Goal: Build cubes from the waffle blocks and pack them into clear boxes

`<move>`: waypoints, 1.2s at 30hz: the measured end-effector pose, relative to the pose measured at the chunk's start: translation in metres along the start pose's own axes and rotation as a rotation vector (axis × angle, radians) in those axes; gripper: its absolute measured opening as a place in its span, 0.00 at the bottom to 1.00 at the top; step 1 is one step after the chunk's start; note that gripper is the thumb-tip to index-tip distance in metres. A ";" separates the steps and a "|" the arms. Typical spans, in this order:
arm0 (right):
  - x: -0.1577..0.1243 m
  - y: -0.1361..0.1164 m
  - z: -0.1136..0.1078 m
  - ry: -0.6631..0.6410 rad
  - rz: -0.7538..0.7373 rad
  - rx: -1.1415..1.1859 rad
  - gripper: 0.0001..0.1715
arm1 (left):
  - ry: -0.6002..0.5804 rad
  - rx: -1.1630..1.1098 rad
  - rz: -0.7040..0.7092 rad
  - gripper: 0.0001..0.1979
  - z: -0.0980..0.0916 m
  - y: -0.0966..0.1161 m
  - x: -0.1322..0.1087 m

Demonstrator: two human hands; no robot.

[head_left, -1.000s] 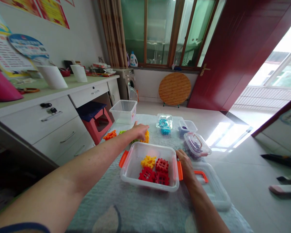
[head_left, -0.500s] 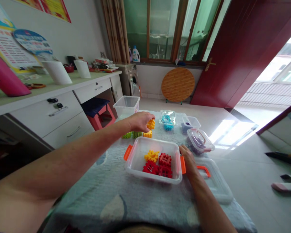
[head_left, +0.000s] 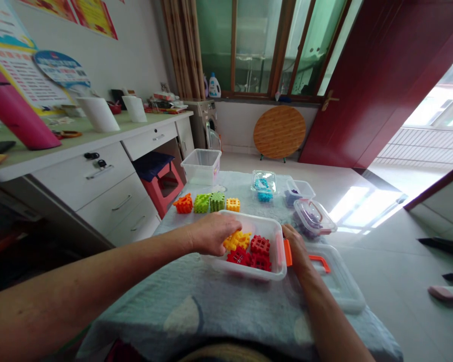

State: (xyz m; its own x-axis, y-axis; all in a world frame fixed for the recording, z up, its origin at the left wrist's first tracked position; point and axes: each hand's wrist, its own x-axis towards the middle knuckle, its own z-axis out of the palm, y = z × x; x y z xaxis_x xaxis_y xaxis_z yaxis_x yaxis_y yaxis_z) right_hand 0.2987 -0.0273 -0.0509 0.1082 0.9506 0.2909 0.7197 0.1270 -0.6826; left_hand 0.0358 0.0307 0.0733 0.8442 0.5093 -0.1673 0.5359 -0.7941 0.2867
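A clear plastic box (head_left: 245, 273) with orange side latches stands on the cloth-covered table. My left hand (head_left: 215, 235) reaches over its left wall, fingers closed on a yellow building block (head_left: 237, 240) low inside; a second yellow block beside it is partly hidden. Several red building blocks (head_left: 259, 245) lie in the same box. My right hand (head_left: 295, 247) grips the box's right end by the orange latch (head_left: 288, 253), its fingertips partly hidden. Behind the box, an orange block (head_left: 183, 203), green blocks (head_left: 217, 201) and a yellow lattice block (head_left: 233, 204) form a row.
A clear lid (head_left: 337, 281) with an orange handle lies to the right. Farther back are a box of blue pieces (head_left: 264, 183), a box of purple pieces (head_left: 313, 217) and a tall clear bin (head_left: 201, 166). A desk (head_left: 68, 176) and a stool (head_left: 160, 173) stand at the left.
My left hand has come back from the row of blocks into the box with a yellow block. My right hand stays at the box's right end. The view has shifted slightly.
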 end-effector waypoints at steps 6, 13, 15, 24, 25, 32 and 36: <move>0.001 -0.002 -0.001 -0.014 0.013 0.011 0.10 | -0.104 0.283 0.026 0.19 0.015 0.001 0.008; 0.001 -0.007 -0.003 -0.005 0.016 0.018 0.10 | -0.225 0.349 0.005 0.20 0.013 0.006 0.013; 0.001 -0.008 -0.003 -0.003 0.021 0.016 0.10 | -0.238 0.363 -0.004 0.21 0.013 0.006 0.014; 0.002 -0.003 -0.002 -0.018 0.022 -0.005 0.10 | -0.127 0.455 0.019 0.17 0.010 0.009 0.016; 0.002 -0.002 -0.002 -0.022 0.019 -0.005 0.10 | -0.140 0.461 0.023 0.16 0.011 0.010 0.017; 0.001 -0.002 -0.002 -0.020 0.009 0.007 0.09 | -0.287 0.377 -0.019 0.19 0.017 0.011 0.019; 0.001 0.000 -0.001 -0.034 0.007 -0.018 0.09 | -0.283 0.335 -0.035 0.23 0.018 0.010 0.018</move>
State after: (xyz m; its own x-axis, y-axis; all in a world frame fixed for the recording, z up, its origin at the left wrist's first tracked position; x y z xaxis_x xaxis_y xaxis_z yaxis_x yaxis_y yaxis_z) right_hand 0.2993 -0.0266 -0.0493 0.0907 0.9605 0.2630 0.7312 0.1151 -0.6724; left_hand 0.0562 0.0262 0.0563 0.7707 0.4638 -0.4370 0.4994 -0.8655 -0.0377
